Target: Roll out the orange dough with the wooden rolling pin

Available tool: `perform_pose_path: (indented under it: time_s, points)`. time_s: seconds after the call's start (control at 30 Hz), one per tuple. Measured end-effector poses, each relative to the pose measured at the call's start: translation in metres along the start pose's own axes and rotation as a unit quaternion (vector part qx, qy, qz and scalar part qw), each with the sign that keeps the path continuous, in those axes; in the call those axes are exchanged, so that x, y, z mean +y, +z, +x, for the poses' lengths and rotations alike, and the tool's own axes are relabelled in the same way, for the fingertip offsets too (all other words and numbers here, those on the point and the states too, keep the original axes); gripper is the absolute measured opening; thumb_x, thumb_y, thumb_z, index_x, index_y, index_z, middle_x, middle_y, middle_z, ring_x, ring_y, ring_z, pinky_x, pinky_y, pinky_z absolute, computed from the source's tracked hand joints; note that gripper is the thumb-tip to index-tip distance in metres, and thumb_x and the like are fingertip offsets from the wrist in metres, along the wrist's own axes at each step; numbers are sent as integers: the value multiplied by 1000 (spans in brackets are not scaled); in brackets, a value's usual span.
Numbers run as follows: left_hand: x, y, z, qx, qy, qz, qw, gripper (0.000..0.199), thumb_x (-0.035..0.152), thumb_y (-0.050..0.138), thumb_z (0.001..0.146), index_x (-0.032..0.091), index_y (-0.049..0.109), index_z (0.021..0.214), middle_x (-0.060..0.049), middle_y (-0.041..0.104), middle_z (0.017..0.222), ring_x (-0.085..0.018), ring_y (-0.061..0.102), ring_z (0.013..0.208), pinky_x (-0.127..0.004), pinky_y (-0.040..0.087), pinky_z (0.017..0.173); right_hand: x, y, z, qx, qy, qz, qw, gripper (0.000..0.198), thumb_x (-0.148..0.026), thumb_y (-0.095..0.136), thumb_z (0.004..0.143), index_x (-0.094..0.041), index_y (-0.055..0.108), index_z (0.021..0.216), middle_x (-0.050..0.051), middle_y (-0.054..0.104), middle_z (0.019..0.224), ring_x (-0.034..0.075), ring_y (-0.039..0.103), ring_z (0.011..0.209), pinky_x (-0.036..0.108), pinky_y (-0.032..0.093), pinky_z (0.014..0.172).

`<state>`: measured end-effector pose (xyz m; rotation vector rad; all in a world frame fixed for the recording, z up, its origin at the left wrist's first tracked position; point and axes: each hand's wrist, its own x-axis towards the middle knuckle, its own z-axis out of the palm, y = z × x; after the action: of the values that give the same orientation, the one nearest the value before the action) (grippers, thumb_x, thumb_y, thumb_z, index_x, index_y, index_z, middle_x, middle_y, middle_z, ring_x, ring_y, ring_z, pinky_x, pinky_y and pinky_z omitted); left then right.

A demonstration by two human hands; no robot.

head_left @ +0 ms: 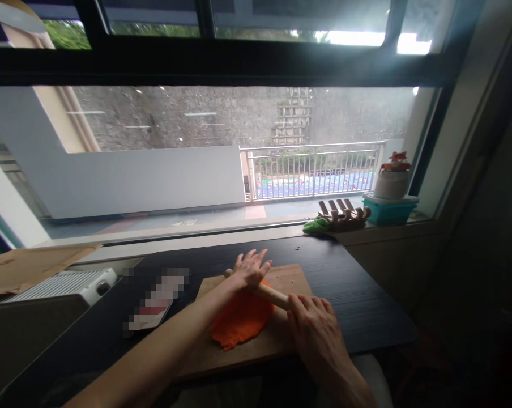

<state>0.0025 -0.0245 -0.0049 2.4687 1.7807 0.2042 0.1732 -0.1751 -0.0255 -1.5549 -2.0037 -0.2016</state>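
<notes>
A pale wooden rolling pin (272,295) lies slantwise across a flattened sheet of orange dough or clay (243,318). The orange sheet has a ragged near edge and rests on a wooden board (290,276). My left hand (251,268) presses its palm on the pin toward its far left end, fingers spread and stretched forward. Around the near right end of the pin, the fingers of my right hand (318,326) are curled. My left forearm hides part of the board and the sheet's left side.
The board sits on a dark table (353,300) below a window. A blurred-out flat item (158,300) lies left of my forearm. On the sill are a green cloth (316,225), a brown rack (343,212) and a teal box (388,209). A white radiator (69,289) stands left.
</notes>
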Motion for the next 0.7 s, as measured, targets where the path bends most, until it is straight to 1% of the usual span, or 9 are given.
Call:
perform_pose_path:
  time_s: [0.1, 0.17, 0.27, 0.37, 0.5, 0.57, 0.63, 0.7]
  points:
    - [-11, -3, -34, 7, 21, 10, 1000, 59, 53, 19, 92, 23, 35, 140, -6, 42, 144, -25, 27, 137, -54, 15, 110, -13, -3, -4, -19, -16, 14, 1000, 24, -14, 46, 89, -25, 59, 106, 0, 64, 91, 17, 55, 86, 33, 31, 85]
    - [-16, -4, -52, 15, 34, 20, 999, 56, 49, 21, 93, 24, 37, 139, -6, 43, 144, -25, 28, 136, -54, 15, 110, -20, -5, -7, -25, -24, 16, 999, 24, -13, 48, 88, -25, 60, 105, -1, 64, 90, 17, 56, 86, 33, 30, 86]
    - [-15, -3, -60, 28, 29, 31, 999, 51, 43, 23, 93, 26, 38, 139, -5, 43, 144, -26, 27, 137, -56, 15, 109, -25, -8, -8, -30, -34, 14, 999, 21, -13, 48, 88, -25, 61, 99, 0, 64, 89, 17, 56, 86, 32, 31, 86]
    - [-7, -2, -47, 37, 15, 26, 999, 50, 42, 22, 94, 24, 38, 139, -6, 44, 143, -27, 28, 137, -56, 15, 109, -18, -9, -5, -24, -23, 4, 999, 20, -15, 47, 89, -25, 61, 100, 0, 64, 90, 17, 56, 85, 31, 32, 83]
    - [6, -2, -15, 40, 1, -14, 999, 56, 47, 18, 95, 20, 32, 142, -8, 43, 143, -29, 27, 136, -55, 16, 109, 1, -5, 0, -23, -14, -17, 999, 24, -15, 46, 89, -23, 58, 109, 1, 64, 94, 17, 57, 86, 31, 32, 81]
    - [10, -2, 0, 33, -3, -27, 999, 58, 49, 18, 94, 20, 30, 142, -9, 42, 144, -28, 26, 137, -57, 15, 108, 7, -5, 3, -27, -15, -26, 999, 23, -16, 46, 90, -22, 57, 109, 2, 64, 94, 18, 57, 85, 31, 32, 79]
    - [12, -2, 10, 21, -4, -28, 999, 58, 51, 18, 94, 21, 30, 142, -9, 41, 144, -27, 25, 138, -58, 14, 108, 8, -8, 6, -30, -7, -29, 999, 20, -18, 44, 90, -22, 60, 102, 2, 64, 91, 18, 57, 83, 32, 32, 79]
    - [12, -2, 12, 9, -10, -23, 1000, 58, 51, 19, 93, 22, 31, 142, -9, 40, 145, -27, 24, 138, -59, 14, 108, 4, -13, 9, -36, 1, -24, 999, 18, -18, 43, 91, -22, 61, 94, 2, 64, 89, 18, 57, 82, 32, 32, 80]
